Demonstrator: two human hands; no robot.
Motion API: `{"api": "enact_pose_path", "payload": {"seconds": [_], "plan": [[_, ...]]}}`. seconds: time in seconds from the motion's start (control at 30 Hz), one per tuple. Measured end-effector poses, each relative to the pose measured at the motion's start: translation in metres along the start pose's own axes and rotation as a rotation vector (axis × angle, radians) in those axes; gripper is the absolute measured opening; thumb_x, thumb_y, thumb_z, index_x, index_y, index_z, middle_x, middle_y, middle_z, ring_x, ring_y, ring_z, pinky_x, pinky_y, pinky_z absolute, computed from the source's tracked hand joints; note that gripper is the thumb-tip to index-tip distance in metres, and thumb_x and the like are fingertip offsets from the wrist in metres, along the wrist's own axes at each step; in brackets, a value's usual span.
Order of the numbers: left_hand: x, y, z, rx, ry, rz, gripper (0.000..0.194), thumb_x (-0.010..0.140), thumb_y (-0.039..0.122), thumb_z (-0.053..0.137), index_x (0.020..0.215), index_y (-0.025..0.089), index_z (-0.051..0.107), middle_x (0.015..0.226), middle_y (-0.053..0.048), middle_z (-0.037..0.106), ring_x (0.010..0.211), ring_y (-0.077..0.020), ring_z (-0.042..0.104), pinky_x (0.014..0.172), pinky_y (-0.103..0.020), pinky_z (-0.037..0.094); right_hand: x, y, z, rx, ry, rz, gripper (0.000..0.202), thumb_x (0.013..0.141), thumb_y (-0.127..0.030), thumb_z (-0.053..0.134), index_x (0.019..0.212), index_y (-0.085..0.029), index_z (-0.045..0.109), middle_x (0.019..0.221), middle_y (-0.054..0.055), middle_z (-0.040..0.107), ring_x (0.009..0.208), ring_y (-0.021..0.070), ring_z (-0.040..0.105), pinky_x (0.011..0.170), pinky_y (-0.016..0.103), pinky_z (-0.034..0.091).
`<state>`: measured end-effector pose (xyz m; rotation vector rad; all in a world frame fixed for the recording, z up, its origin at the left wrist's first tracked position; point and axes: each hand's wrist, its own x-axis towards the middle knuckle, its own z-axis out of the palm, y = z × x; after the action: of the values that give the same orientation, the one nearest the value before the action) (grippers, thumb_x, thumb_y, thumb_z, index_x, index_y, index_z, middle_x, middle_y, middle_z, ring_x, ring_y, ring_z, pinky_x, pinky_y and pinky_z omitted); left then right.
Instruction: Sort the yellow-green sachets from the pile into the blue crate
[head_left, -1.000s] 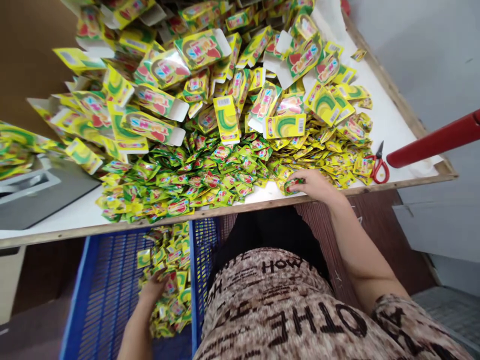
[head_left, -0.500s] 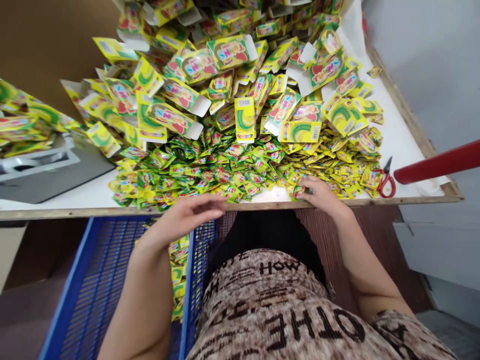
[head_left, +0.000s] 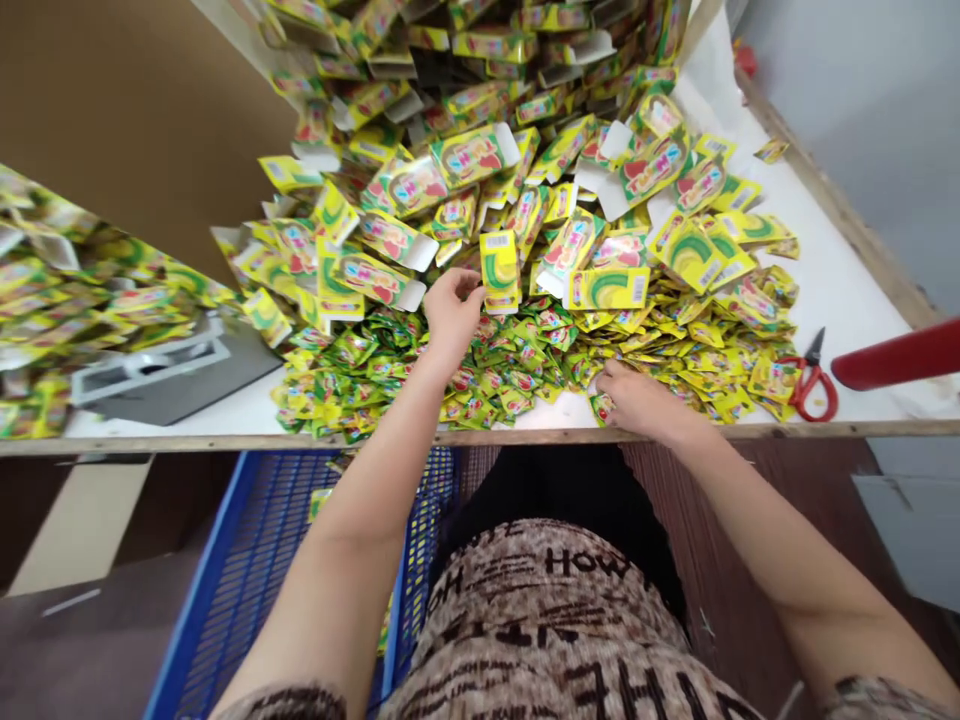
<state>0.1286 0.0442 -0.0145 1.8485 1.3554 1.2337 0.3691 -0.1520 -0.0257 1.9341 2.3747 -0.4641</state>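
At a wood-edged table (head_left: 840, 262), the left hand (head_left: 453, 312), hold unclear, reaches a rectangular box (head_left: 500, 268); the right hand (head_left: 636, 400) pinches a glossy packet (head_left: 601, 406).

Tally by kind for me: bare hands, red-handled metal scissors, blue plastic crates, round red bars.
Bare left hand and bare right hand: 2
Red-handled metal scissors: 1
Blue plastic crate: 1
Round red bar: 1
Total: 5

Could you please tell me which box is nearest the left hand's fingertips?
The yellow box directly right of the left hand, with a green curve on its face and a barcode at its far end; the others lie farther off.
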Motion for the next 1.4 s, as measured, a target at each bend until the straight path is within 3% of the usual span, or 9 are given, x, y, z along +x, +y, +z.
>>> {"api": "enact_pose_path", "payload": {"seconds": [0.23,0.37,0.53,0.67,0.8,0.97,1.17,1.27,1.4], "plan": [[0.028,-0.01,0.034,-0.047,-0.013,-0.032,0.051,0.066,0.03,0.081,0.108,0.015,0.055,0.089,-0.005,0.063,0.082,-0.0181,0.063,0.079,-0.033,0.051,-0.018,-0.012,-0.003,0.085,0.172,-0.088,0.018,0.077,-0.01,0.064,0.093,-0.019,0.063,0.093,0.011,0.064,0.099,0.0281,0.056,0.083,0.037,0.043],[0.008,0.001,0.023,-0.03,-0.055,0.103,0.046,0.075,0.032,0.074,0.117,0.019,0.058,0.103,-0.006,0.06,0.09,-0.0187,0.063,0.084,-0.033,0.051,-0.025,0.003,0.014,0.492,0.303,0.117,0.033,0.077,-0.028,0.071,0.108,-0.021,0.062,0.095,0.005,0.068,0.086,0.0225,0.062,0.076,0.032,0.044],[-0.021,-0.004,0.002,0.047,-0.283,0.252,0.021,0.084,0.023,0.056,0.098,0.018,0.072,0.117,-0.01,0.059,0.109,-0.024,0.059,0.096,-0.037,0.048,-0.021,0.016,0.041,0.734,0.378,0.276,0.029,0.074,-0.046,0.071,0.082,-0.019,0.063,0.073,0.0,0.064,0.07,0.0187,0.057,0.065,0.029,0.043],[-0.028,-0.012,0.008,0.121,-0.497,0.405,0.04,0.08,0.015,0.057,0.118,0.022,0.067,0.139,-0.009,0.053,0.121,-0.0277,0.052,0.104,-0.043,0.041,-0.014,0.017,0.054,0.78,0.37,0.326,0.032,0.073,-0.049,0.069,0.076,-0.019,0.057,0.068,-0.002,0.057,0.066,0.0159,0.052,0.06,0.027,0.042],[-0.021,-0.005,0.018,0.186,-0.455,0.461,0.04,0.08,0.017,0.061,0.119,0.023,0.067,0.135,-0.01,0.059,0.115,-0.028,0.053,0.101,-0.046,0.041,-0.013,0.013,0.054,0.818,0.336,0.343,0.034,0.074,-0.049,0.067,0.072,-0.022,0.047,0.065,-0.005,0.051,0.059,0.0143,0.05,0.054,0.026,0.04],[-0.035,0.025,0.005,-0.148,-0.156,0.254,0.025,0.076,0.029,0.073,0.099,0.021,0.068,0.099,-0.005,0.071,0.097,-0.0206,0.061,0.09,-0.037,0.048,-0.019,0.004,0.047,0.784,0.471,0.352,0.028,0.074,-0.044,0.069,0.078,-0.021,0.053,0.061,-0.004,0.052,0.058,0.0145,0.048,0.056,0.027,0.042],[-0.117,0.037,0.003,-0.364,-0.559,-0.09,0.023,0.072,0.031,0.075,0.086,0.016,0.064,0.075,-0.001,0.067,0.073,-0.0165,0.064,0.067,-0.027,0.051,-0.016,-0.032,0.009,1.24,0.87,0.197,0.027,0.081,-0.041,0.069,0.097,-0.023,0.055,0.08,-0.002,0.062,0.059,0.0122,0.056,0.056,0.026,0.05],[-0.145,0.028,0.015,-0.384,-0.589,-0.171,0.021,0.074,0.03,0.074,0.085,0.016,0.062,0.073,0.0,0.066,0.073,-0.0162,0.064,0.067,-0.026,0.05,0.002,-0.054,0.0,1.044,0.929,0.093,0.022,0.083,-0.036,0.067,0.098,-0.024,0.057,0.086,0.0,0.064,0.075,0.0168,0.061,0.069,0.031,0.052],[-0.157,0.019,0.018,-0.385,-0.529,-0.181,0.018,0.077,0.029,0.07,0.088,0.016,0.063,0.075,0.0,0.064,0.075,-0.0161,0.061,0.069,-0.026,0.048,0.016,-0.063,0.0,0.539,0.829,0.046,0.009,0.088,-0.03,0.06,0.09,-0.021,0.059,0.09,0.007,0.064,0.091,0.0241,0.056,0.082,0.038,0.047]]}}
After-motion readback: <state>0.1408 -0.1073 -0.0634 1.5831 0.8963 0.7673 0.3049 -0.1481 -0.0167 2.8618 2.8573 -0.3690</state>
